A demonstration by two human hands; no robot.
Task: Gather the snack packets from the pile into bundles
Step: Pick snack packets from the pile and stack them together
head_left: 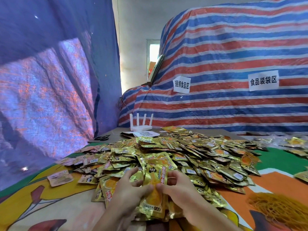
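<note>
Bundle of snack packets (155, 174) is held upright at the near edge of the pile (191, 152), low centre of the view. Left hand (128, 192) grips its left side and right hand (178, 189) its right side. Fingers (129, 175) curl round the bundle's edges, and both thumbs press the front packet, nearly meeting.

Front packet: gold foil, orange food picture, a black patch with white characters, a column of red characters. Too blurred to read with certainty.

The pile lies across the table (66, 202). Rubber bands (280, 207) are heaped near right, apart from the hands.

Two white signs hang on the striped tarpaulin (233, 52): "捆绑食品区" (181, 84) and "食品装袋区" (263, 80).
</note>
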